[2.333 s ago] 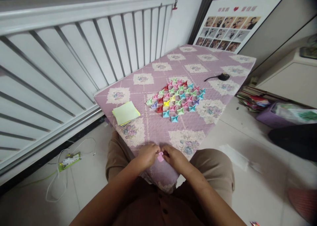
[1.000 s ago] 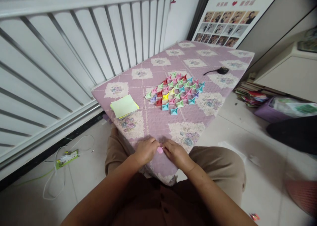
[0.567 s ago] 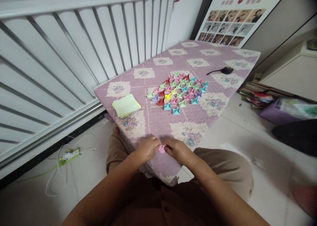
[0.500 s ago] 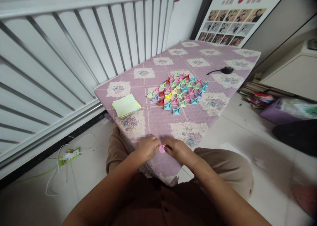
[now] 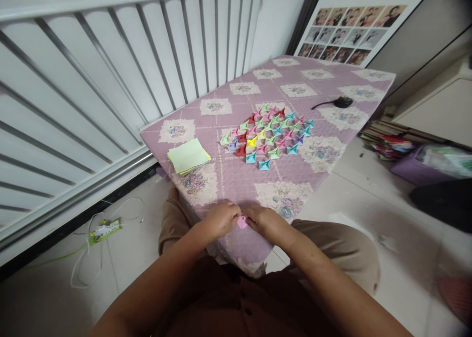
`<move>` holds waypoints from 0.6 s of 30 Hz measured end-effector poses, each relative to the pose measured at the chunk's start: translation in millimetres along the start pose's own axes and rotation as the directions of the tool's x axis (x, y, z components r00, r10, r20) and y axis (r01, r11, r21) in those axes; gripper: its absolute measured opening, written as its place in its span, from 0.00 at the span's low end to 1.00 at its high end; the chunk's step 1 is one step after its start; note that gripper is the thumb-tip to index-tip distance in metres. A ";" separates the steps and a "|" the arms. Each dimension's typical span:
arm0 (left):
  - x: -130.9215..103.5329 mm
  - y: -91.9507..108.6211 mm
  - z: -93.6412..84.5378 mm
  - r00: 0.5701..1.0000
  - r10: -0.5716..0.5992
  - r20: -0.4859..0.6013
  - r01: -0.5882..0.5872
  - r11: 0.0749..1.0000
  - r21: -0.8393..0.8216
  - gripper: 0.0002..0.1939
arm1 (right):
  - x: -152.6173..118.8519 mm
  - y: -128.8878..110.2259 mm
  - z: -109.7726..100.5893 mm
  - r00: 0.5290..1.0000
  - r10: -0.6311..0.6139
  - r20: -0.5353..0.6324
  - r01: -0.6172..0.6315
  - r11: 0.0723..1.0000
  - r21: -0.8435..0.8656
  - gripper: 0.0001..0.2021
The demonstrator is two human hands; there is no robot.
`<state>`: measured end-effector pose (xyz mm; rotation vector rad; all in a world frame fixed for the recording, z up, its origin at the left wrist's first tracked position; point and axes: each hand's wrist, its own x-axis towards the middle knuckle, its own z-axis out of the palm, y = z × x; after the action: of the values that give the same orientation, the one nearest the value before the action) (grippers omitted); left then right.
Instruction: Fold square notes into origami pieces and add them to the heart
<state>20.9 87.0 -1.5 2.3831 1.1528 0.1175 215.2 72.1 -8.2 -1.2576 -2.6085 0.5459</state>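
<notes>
The left hand (image 5: 223, 219) and right hand (image 5: 267, 223) both pinch pink paper (image 5: 242, 223). Bright folded papers (image 5: 271, 140), a paper stack (image 5: 189, 156) and a black thing (image 5: 342, 102) sit farther up the surface (image 5: 238, 182).

A white slatted radiator (image 5: 127, 66) stands left of a black-edged photo board (image 5: 346, 29); a green-and-white power strip (image 5: 105, 230) lies on pale tiles (image 5: 127, 246).

Pink paper (image 5: 242, 223): small, folded, creases showing, held between fingers (image 5: 235, 213).

The person wears a dark brown top (image 5: 210, 300) with round buttons (image 5: 248, 311) and lighter khaki-brown trousers (image 5: 341, 251).
</notes>
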 end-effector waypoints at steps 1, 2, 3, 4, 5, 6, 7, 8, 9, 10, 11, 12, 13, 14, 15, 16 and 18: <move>0.0 -0.2 -0.3 1.000 0.002 0.003 -0.002 1.000 0.004 0.08 | -0.4 -0.2 -0.1 1.000 -0.003 -0.001 0.003 1.000 -0.008 0.08; 0.1 -0.4 -0.6 1.000 0.003 0.007 -0.003 1.000 0.011 0.08 | -1.0 -0.4 -0.2 1.000 -0.004 -0.004 0.004 1.000 -0.015 0.07; 0.2 -0.6 -0.9 1.000 0.001 0.014 -0.001 1.000 0.018 0.08 | -1.5 -0.5 0.0 1.000 -0.006 -0.009 0.005 1.000 -0.024 0.07; 0.3 -0.6 -1.0 1.000 -0.004 0.022 0.004 1.000 0.024 0.08 | -2.2 -0.3 0.6 1.000 -0.008 -0.018 0.007 0.999 -0.034 0.07; 0.4 -0.6 -1.0 0.999 -0.013 0.030 0.012 0.999 0.030 0.08 | -2.8 0.1 1.5 1.000 -0.010 -0.030 0.009 0.999 -0.046 0.06; 0.5 -0.4 -1.0 0.999 -0.023 0.038 0.022 0.999 0.036 0.08 | -3.5 0.7 2.8 0.999 -0.013 -0.045 0.011 0.998 -0.059 0.06; 0.5 -0.2 -0.8 0.999 -0.033 0.043 0.031 0.999 0.043 0.09 | -4.1 1.5 4.6 0.998 -0.018 -0.061 0.014 0.997 -0.072 0.06; 0.3 0.1 -0.5 0.998 -0.037 0.048 0.035 0.998 0.049 0.09 | -4.8 2.4 6.7 0.996 -0.025 -0.080 0.019 0.996 -0.086 0.06; -0.1 0.5 0.0 0.998 -0.035 0.049 0.033 0.998 0.055 0.09 | -5.4 3.4 9.1 0.995 -0.036 -0.098 0.026 0.995 -0.100 0.06; -0.6 0.9 0.6 0.998 -0.029 0.049 0.026 0.998 0.064 0.09 | -6.1 4.3 11.7 0.992 -0.048 -0.115 0.034 0.993 -0.115 0.06; -1.4 1.2 1.4 0.999 -0.023 0.046 0.019 0.997 0.078 0.10 | -6.8 4.8 14.3 0.990 -0.060 -0.131 0.042 0.990 -0.134 0.07; -2.4 1.6 2.5 0.999 -0.020 0.042 0.016 0.995 0.098 0.10 | -7.6 5.0 16.8 0.987 -0.071 -0.147 0.048 0.986 -0.157 0.07; -3.5 1.9 3.7 0.999 -0.022 0.039 0.017 0.992 0.123 0.10 | -8.5 4.6 19.0 0.984 -0.080 -0.161 0.049 0.981 -0.187 0.08; -4.7 2.1 5.0 0.999 -0.026 0.037 0.020 0.989 0.147 0.11 | -9.5 3.6 20.8 0.981 -0.087 -0.174 0.048 0.974 -0.219 0.08; -6.0 2.3 6.4 0.999 -0.031 0.034 0.025 0.985 0.171 0.12 | -10.7 2.0 21.9 0.979 -0.091 -0.184 0.044 0.968 -0.248 0.09; -7.3 2.5 7.8 0.999 -0.033 0.032 0.026 0.981 0.193 0.12 | -11.9 -0.1 22.4 0.977 -0.093 -0.193 0.038 0.962 -0.271 0.10; -9.7 2.5 10.0 1.000 -0.021 0.021 0.016 0.974 0.228 0.14 | -14.6 -5.1 21.6 0.974 -0.097 -0.206 0.034 0.957 -0.290 0.11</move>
<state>19.3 74.4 -7.8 2.5634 1.2356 -0.0523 213.6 52.6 -26.0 -1.2226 -2.5920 0.0141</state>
